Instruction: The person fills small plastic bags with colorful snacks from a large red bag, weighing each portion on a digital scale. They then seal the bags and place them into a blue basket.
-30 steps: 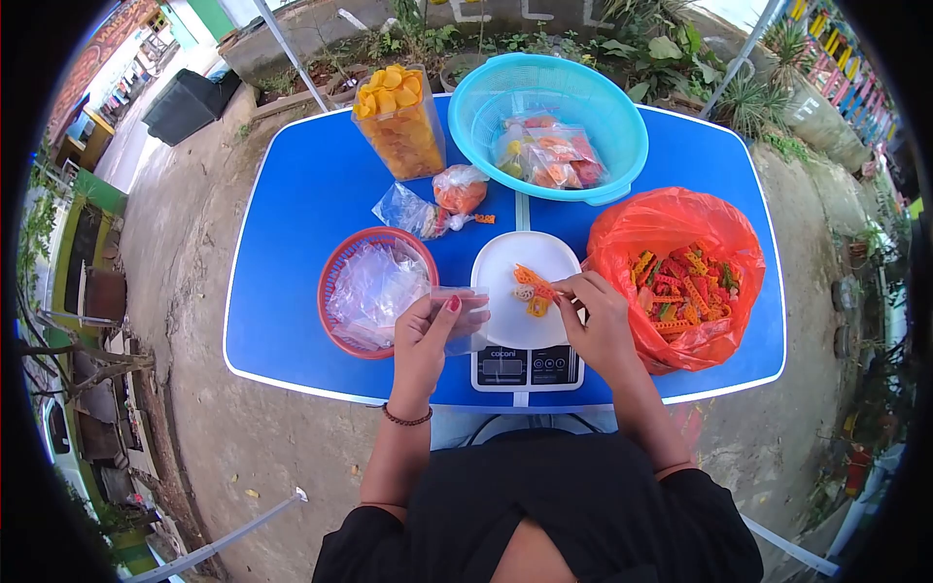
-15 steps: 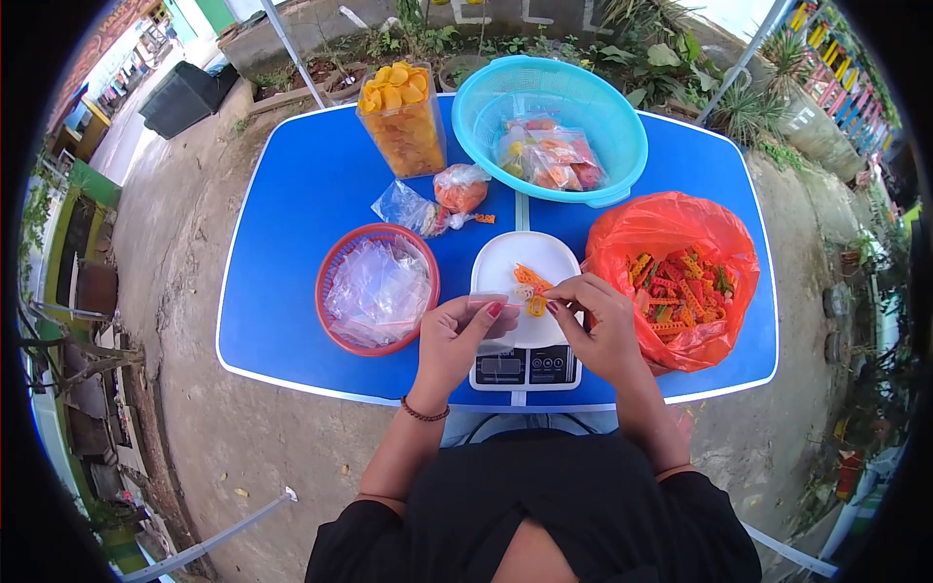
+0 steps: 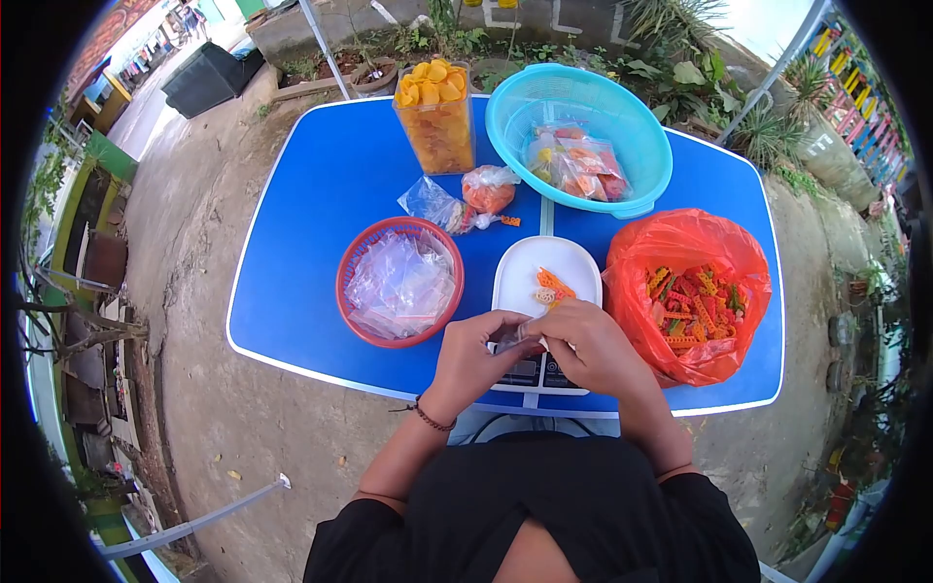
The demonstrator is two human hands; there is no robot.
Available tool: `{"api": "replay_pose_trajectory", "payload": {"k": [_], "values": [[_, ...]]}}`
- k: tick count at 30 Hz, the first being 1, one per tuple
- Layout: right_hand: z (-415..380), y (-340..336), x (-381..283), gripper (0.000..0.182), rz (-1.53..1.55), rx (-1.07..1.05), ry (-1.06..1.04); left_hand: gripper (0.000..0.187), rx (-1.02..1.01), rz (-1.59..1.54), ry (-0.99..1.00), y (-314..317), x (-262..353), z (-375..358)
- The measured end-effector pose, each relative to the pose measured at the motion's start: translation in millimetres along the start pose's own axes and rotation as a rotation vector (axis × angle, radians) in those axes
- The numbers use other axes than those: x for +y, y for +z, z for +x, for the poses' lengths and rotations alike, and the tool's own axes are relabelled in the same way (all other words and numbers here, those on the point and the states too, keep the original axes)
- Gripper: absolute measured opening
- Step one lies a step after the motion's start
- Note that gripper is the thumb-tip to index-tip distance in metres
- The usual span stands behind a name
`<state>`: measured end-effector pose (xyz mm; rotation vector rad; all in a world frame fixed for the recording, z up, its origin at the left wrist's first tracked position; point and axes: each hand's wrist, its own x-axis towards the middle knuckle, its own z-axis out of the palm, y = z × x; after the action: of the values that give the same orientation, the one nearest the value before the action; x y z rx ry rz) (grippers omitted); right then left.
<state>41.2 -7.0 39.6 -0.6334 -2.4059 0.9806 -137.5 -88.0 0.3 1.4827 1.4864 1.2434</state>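
Clear bag [image 3: 508,339] is pinched by nearly closed left fingers [image 3: 492,325] and right fingers [image 3: 558,326].

3 white letters [image 3: 561,17], "ELL", stand on the grey wall [image 3: 590,24].

A plain black top [image 3: 583,476] is worn, its cloth lightly creased. The neckline [image 3: 525,522] is cut to a pointed notch at the front. The upper arms are covered by loose black sleeves [image 3: 714,525], ended near the elbows, and the forearms [image 3: 649,423] are left bare. The left wrist [image 3: 442,398] is circled by a thin, dark brown bracelet [image 3: 431,419], beaded or braided, with a short cord end [image 3: 400,408] left loose.
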Motion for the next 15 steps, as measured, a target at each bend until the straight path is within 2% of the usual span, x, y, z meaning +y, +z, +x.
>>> {"api": "replay_pose_trajectory", "payload": {"k": [2,4,8,11,14,15], "values": [[-3.0,-5.0,-6.1,0.016,-0.08,-0.079,0.112,0.032,-0.094,0.08,0.002,-2.7,8.8,-0.7],[-6.4,-4.9,-3.3,0.016,-0.11,-0.099,0.101,0.035,-0.205,0.114,0.03,-5.3,18.3,-0.5],[-6.4,-12.4,-5.9,0.012,-0.091,-0.117,0.136,0.034,-0.241,0.013,0.049,1.5,10.1,0.7],[-8.2,-9.9,2.5,0.013,-0.097,0.001,-0.019,0.033,-0.247,-0.05,0.026,-1.2,11.1,3.6],[-5.9,-6.6,-3.6,0.013,0.099,0.196,0.186,0.03,-0.215,-0.165,-0.079,-3.8,6.0,3.0],[-6.6,-6.3,0.3,0.013,0.026,0.238,0.18,0.03,-0.182,-0.253,-0.131,-3.1,-0.9,2.5]]}}
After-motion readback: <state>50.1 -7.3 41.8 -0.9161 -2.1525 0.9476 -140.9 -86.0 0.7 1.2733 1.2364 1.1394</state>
